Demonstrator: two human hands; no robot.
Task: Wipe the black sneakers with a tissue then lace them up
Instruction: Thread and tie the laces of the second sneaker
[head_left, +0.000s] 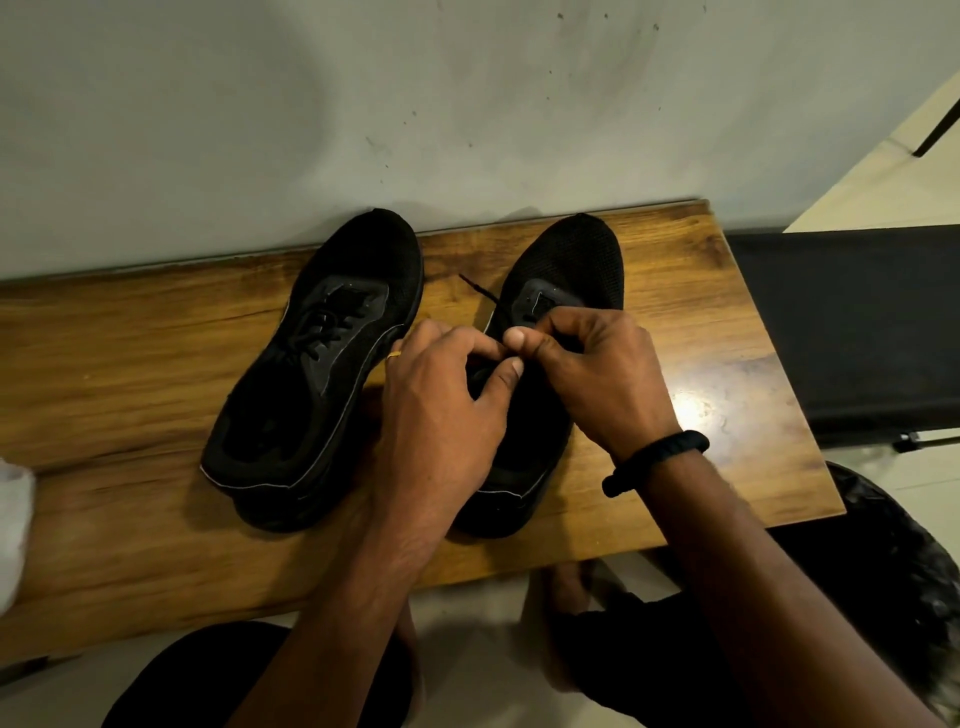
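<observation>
Two black sneakers stand side by side on a wooden table, toes toward the wall. The left sneaker has its lace threaded and lying loose over the tongue. Over the right sneaker both my hands meet. My left hand and my right hand each pinch the black lace above the eyelets, fingers curled. One lace end sticks out to the upper left of the right sneaker. The middle of that sneaker is hidden under my hands.
A white tissue lies at the table's left edge. The grey wall rises right behind the toes. A black bench or seat stands to the right of the table. My knees are below the front edge.
</observation>
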